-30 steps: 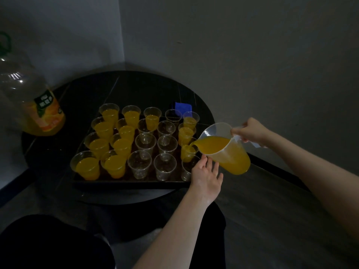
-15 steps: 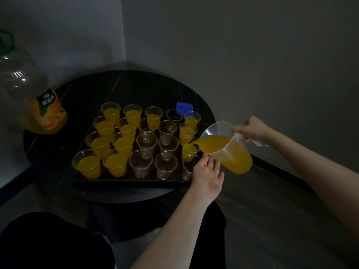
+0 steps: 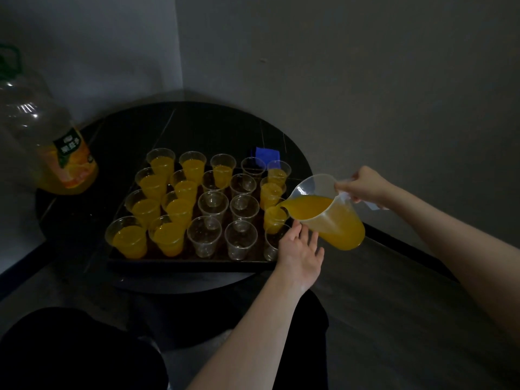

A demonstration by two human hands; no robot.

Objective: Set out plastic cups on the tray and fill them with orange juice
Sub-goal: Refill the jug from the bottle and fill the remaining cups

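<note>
Curled round the handle, the right hand point(image 3: 363, 187) holds the jug point(image 3: 327, 211) tilted, its spout over a cup point(image 3: 275, 218) in the tray's right column, third from the back. Juice sits at the lip of the spout and that cup already shows juice well up its wall. The left hand point(image 3: 302, 250) has straight, spread fingers; it rests beside the nearest cup of that column point(image 3: 271, 243), under the jug's belly. Whether the fingertips touch cup or jug cannot be told.

On the tray point(image 3: 185, 261) stand five columns of cups. The two left columns are full, the right column is filled except its nearest cup, and most of the two middle columns are dry; one cup in the back row there holds juice.

Risks, as a judgement: the jug is more than half full, so a slight extra tilt could send a surge over the narrow rim and onto the tray. The cups are light and packed close, so a nudge from the left hand or the jug's belly could tip one against its neighbours. The room is dim, which makes the level hard to read.

Left of the tray stands a large bottle point(image 3: 47, 147), nearly empty, with an orange and green label; its white characters are too blurred to read. Behind the tray lies a blue object point(image 3: 267, 154).
</note>
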